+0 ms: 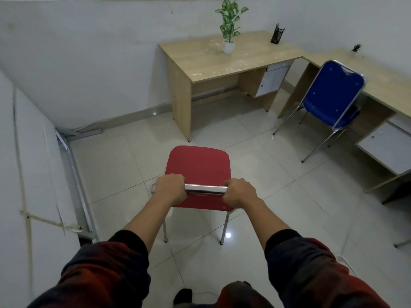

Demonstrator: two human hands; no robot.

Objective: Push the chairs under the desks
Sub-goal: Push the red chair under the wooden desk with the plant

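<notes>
Holding the red chair (198,165) by the metal top rail of its backrest, I had my left hand (170,189) and right hand (240,192) curled round either end of it, each grip tight on the bar. That chair stood on the tiled floor (255,174), well apart from the nearer desk (213,61), seat pointing toward its open kneehole. A blue chair (332,94) sat partly tucked at the second desk (382,85) on the right. I judged the step to be the approach: the next move called for a straight push forward, steering slightly right so the seat cleared the desk's left side panel.
</notes>
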